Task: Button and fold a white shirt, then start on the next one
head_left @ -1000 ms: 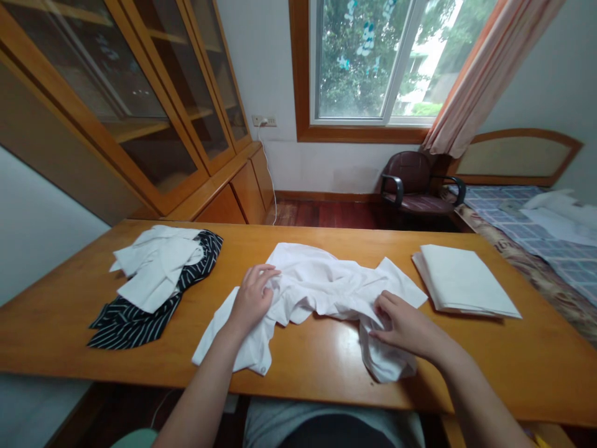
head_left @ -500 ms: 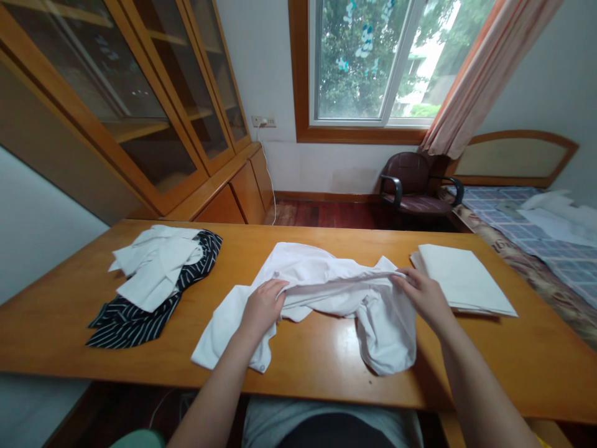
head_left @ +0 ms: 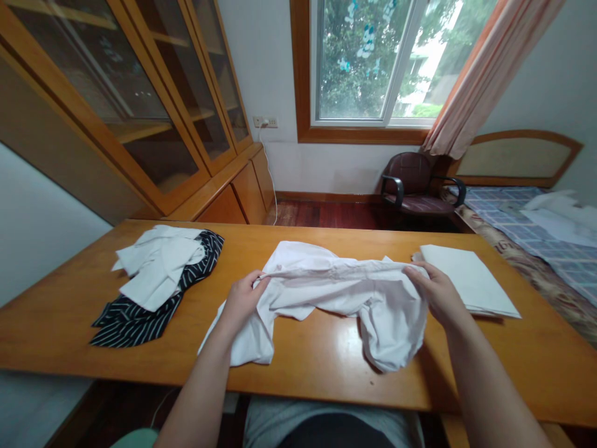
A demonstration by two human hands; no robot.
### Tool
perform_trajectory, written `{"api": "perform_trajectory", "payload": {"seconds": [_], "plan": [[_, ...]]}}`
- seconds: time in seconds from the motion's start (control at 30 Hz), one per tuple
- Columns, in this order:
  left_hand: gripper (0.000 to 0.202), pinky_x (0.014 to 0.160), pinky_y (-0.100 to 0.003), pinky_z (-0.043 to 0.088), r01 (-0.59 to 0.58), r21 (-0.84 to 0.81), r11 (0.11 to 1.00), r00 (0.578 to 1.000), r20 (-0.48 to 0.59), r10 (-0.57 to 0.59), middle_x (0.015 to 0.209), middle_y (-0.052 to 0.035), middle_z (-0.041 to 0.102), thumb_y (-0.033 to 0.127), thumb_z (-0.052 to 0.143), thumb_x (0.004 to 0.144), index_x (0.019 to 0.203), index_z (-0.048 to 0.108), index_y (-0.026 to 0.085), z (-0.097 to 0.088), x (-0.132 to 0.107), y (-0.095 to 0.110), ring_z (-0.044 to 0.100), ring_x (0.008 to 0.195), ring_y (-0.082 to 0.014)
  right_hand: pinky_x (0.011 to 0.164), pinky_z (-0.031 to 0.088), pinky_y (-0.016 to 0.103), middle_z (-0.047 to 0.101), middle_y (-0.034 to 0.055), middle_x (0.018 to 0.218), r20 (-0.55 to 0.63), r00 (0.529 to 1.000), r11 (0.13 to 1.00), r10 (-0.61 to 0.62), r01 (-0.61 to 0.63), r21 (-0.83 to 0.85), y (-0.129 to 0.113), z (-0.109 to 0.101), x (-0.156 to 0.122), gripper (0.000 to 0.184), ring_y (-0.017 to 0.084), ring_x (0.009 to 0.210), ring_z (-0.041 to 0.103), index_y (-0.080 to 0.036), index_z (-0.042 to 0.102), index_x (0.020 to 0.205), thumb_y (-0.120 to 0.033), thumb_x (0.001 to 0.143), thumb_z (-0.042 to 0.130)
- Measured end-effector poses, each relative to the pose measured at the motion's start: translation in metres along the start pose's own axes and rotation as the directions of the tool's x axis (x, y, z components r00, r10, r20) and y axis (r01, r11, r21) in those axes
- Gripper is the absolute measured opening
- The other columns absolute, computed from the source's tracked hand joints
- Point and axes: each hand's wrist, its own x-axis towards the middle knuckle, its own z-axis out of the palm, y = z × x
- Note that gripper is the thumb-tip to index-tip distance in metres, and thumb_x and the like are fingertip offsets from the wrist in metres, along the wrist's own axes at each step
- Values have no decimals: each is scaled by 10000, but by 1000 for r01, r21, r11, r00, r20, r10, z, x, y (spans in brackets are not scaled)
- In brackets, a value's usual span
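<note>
A rumpled white shirt [head_left: 336, 289] lies across the middle of the wooden table [head_left: 298, 361]. My left hand [head_left: 242, 302] pinches the shirt's upper edge at its left end. My right hand [head_left: 436, 294] grips the same edge at its right end. The fabric between them is pulled into a taut line and raised a little off the table. One sleeve hangs down below each hand toward the near edge.
A pile of white and black-striped clothes [head_left: 156, 277] sits at the left of the table. A folded white garment [head_left: 466, 280] lies at the right, close to my right hand. Behind stand a glass-door cabinet [head_left: 140, 106], a chair [head_left: 413, 183] and a bed [head_left: 541, 236].
Both hands took hold of the shirt's edge, moved apart and lifted it. The right hand travelled up and right toward the folded garment, stretching the cloth straight.
</note>
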Motion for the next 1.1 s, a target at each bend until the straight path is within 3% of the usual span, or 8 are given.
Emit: {"api": "perform_trajectory", "payload": {"seconds": [0.07,0.2,0.37,0.53,0.7,0.87,1.0,1.1], "plan": [[318,722,-265,493,39,-149,988,983,182,-11,866,-25,720,492,596,836,866,685,188,-9,-3,5,648,823,-212,548,436,276,654,12,723,120,989,990,92,-104,98,-6,-3,-4,415,184,609,585,-219,616,891,-565,710,758],[328,667,-245,499,262,-459,849,858,514,14,848,-14,697,490,701,797,898,669,180,-14,-15,22,634,746,-173,480,374,237,601,-14,674,262,951,953,165,-222,206,-23,1,-16,428,139,523,524,-229,568,881,-548,692,782],[348,742,-246,530,333,-776,536,913,408,23,922,-19,708,435,716,824,1065,626,201,20,-14,51,668,796,-153,513,438,237,592,-12,719,337,940,920,57,-181,349,-41,39,-26,342,126,560,533,-237,588,884,-510,755,749],[385,959,-307,505,180,-863,471,972,230,49,1159,-68,695,441,643,884,1185,606,204,63,6,73,649,1094,-205,861,571,382,678,44,1144,546,837,863,-29,-255,437,-39,88,-21,408,202,950,678,-309,603,1247,-451,871,672],[614,1112,-422,402,179,-797,577,930,329,166,1438,-114,549,459,653,868,1415,477,243,90,12,66,498,1344,-284,1165,378,461,455,30,1538,627,776,871,-71,-258,418,-20,112,-11,460,244,1363,489,-309,609,1324,-386,878,688],[798,1134,-451,363,48,-474,879,950,293,106,1423,-166,537,391,778,731,1427,466,155,114,5,50,491,1325,-323,1168,365,493,598,64,1411,662,747,916,-68,-216,338,-1,119,-7,500,261,1335,527,-290,639,1300,-370,815,731],[367,1000,-438,458,21,-233,972,965,257,41,1125,-141,687,252,657,769,1112,660,121,123,6,42,619,1069,-295,1084,452,484,714,74,1225,532,836,972,-135,6,236,6,112,3,359,258,1157,657,-249,701,1188,-387,862,638],[241,978,-412,464,53,-307,950,939,339,57,1024,-90,725,246,586,800,992,699,155,119,5,38,633,1021,-272,1019,489,460,749,66,1110,311,930,980,-196,192,41,12,97,16,283,251,1051,687,-235,738,1073,-354,876,574]]}}
